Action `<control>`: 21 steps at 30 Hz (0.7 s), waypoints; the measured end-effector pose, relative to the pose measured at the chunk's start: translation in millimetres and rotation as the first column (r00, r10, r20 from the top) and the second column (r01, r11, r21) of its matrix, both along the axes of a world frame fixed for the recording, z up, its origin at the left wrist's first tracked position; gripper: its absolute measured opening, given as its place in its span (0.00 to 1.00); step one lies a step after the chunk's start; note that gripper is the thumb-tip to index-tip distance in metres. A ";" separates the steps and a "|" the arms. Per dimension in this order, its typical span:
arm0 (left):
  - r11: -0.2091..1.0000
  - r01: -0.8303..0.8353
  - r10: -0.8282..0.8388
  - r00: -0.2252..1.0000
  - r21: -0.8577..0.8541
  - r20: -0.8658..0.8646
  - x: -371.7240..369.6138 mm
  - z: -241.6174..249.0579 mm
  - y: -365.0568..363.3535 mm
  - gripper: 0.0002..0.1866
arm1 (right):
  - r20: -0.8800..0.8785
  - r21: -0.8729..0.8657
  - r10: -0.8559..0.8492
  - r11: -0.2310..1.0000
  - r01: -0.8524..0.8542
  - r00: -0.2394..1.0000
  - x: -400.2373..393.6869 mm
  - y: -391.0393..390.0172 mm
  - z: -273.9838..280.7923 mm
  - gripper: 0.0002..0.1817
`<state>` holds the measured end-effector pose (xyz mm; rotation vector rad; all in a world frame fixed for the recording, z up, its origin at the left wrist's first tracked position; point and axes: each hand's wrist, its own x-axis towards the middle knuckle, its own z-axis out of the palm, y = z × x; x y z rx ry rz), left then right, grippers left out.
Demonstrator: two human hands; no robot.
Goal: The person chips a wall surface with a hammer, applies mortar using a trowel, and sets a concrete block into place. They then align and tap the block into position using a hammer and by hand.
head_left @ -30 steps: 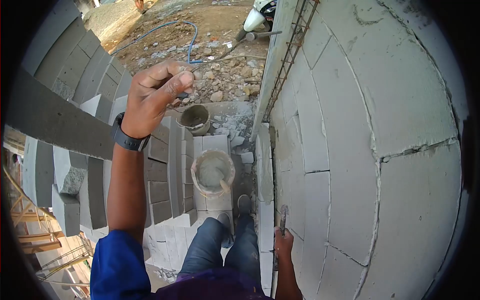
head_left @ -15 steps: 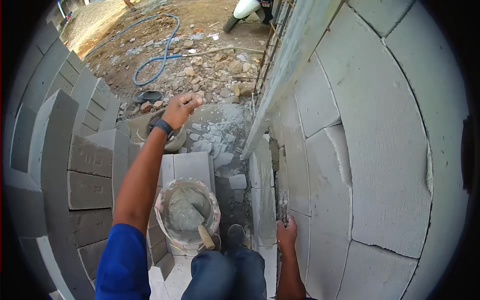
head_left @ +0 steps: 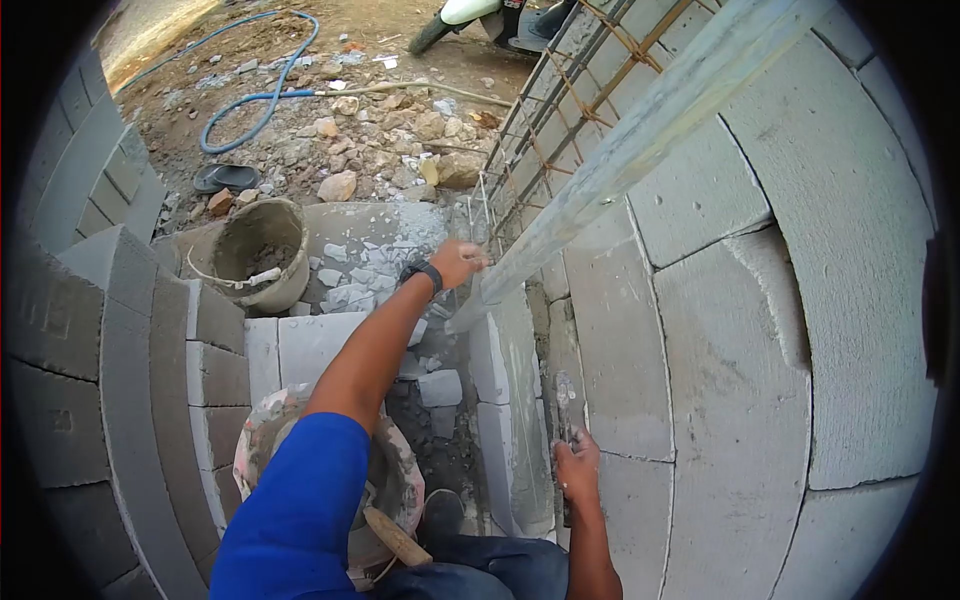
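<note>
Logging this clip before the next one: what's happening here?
A person stands beside a block wall on a building site. The left hand reaches forward to the lower end of a long straightedge leaning along the wall. The right hand holds a trowel against a wall joint. A mortar bucket sits below the left arm, with a wooden handle sticking out. A second bucket stands further ahead near rubble, and a blue hose lies on the ground.
</note>
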<state>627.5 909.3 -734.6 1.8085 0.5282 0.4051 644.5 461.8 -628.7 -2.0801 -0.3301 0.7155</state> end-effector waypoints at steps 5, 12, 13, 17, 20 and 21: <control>0.994 -0.113 0.113 0.993 0.010 -0.017 14.3 -34.2 -5.9 0.13 | 0.082 0.007 0.012 1.000 -0.012 0.997 -3.2 -3.7 6.8 0.14; 0.963 -0.231 0.233 0.972 -0.136 -0.003 19.5 -57.4 -20.5 0.11 | 0.036 -0.091 -0.004 0.996 0.007 0.999 -11.5 14.3 32.2 0.13; 0.957 -0.230 0.231 0.973 -0.176 -0.017 20.3 -56.6 -19.2 0.11 | 0.052 -0.099 0.016 0.995 -0.010 0.999 -9.8 16.8 33.7 0.13; 0.961 -0.169 0.165 0.986 -0.220 -0.038 18.5 -50.1 -15.2 0.10 | 0.102 -0.138 0.073 0.989 -0.058 0.992 -5.7 22.7 28.2 0.14; 0.982 -0.106 0.107 0.994 -0.155 0.001 16.6 -55.5 -10.1 0.09 | 0.141 -0.145 0.111 0.985 -0.090 0.984 4.2 30.1 18.7 0.16; 0.987 -0.085 0.089 0.996 -0.134 0.021 17.3 -53.7 -9.5 0.09 | 0.159 -0.146 0.121 0.984 -0.098 0.980 7.8 33.5 17.0 0.16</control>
